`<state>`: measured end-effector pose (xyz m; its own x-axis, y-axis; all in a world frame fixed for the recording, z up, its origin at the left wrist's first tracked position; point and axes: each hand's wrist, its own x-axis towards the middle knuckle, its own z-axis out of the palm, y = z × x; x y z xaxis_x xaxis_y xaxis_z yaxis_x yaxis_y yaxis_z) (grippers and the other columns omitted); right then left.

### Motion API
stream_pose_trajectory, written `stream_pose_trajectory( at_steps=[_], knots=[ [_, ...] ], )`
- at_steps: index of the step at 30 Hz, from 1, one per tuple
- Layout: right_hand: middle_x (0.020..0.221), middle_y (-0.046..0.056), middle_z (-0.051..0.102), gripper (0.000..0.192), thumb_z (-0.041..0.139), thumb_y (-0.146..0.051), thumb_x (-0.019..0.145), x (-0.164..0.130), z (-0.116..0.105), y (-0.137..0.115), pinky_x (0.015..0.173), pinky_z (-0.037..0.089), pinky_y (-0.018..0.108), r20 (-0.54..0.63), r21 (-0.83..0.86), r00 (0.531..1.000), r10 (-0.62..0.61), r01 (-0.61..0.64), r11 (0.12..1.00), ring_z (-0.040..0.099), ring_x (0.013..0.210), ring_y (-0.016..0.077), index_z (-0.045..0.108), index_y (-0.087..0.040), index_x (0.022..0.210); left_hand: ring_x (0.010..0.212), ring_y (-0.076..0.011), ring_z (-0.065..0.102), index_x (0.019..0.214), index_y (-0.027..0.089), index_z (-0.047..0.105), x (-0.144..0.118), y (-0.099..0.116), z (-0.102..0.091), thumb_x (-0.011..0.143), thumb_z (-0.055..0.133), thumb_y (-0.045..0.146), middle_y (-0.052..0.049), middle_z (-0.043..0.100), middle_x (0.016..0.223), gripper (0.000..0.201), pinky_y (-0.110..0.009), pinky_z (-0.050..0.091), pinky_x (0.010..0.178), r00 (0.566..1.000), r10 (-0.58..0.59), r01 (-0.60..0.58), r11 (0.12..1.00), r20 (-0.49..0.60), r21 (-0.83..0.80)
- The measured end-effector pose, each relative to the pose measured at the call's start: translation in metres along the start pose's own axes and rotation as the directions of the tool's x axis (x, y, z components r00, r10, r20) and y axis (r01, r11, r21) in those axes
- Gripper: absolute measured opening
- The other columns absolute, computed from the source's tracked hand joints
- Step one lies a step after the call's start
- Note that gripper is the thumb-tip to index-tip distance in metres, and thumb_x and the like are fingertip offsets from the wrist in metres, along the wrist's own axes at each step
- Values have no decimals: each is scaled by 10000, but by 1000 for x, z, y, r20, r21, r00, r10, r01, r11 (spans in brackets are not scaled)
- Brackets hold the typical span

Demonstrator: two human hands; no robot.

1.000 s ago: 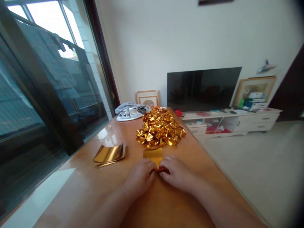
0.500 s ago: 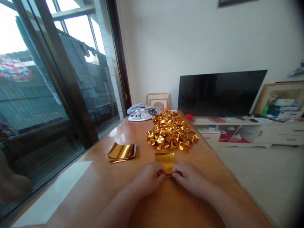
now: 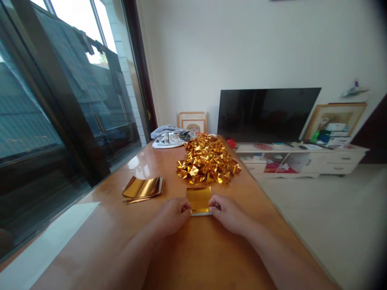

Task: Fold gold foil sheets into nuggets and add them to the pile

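Your two hands meet over a small gold foil sheet (image 3: 198,199) lying flat on the wooden table (image 3: 193,257). Your left hand (image 3: 172,215) pinches the sheet's near left corner with curled fingertips, and your right hand (image 3: 228,213) pinches its near right corner the same way, so the sheet spans the gap between them and its far edge points away from you. A thin pale strip shows along the sheet's near edge, between your thumbs.

Just beyond the sheet, toward the wall, sits a heap of crumpled gold foil pieces (image 3: 207,163), its closest pieces near the sheet's far edge but not touching it. To the left of the sheet, well apart from your left hand, lies a short stack of flat gold foil sheets (image 3: 142,188), its upper leaves curling upward. Farther back than the heap, a bundle of grey and white cloth (image 3: 169,137) rests at the table's far end.

Bare tabletop runs from the sheet back toward you under both forearms, and also to the left of the sheet toward the glass door (image 3: 60,104). To the right of the sheet the table's edge comes sooner, past your right hand, with pale floor (image 3: 332,217) below it.
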<state>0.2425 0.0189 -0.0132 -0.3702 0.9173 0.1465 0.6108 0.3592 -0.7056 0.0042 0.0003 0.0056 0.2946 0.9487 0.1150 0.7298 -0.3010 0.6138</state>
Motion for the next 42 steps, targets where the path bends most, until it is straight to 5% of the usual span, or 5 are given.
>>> stream_pose_trajectory(
  at_steps=[42],
  knots=[
    [766,-14,622,59,585,-190,821,-5,-1,-7,574,266,237,-61,-147,998,20,-29,989,523,680,137,561,-217,867,627,-148,541,770,195,616,-4,8,1,783,504,215,2,635,696,114,-244,243,542,995,-80,79,997,59,22]
  ],
)
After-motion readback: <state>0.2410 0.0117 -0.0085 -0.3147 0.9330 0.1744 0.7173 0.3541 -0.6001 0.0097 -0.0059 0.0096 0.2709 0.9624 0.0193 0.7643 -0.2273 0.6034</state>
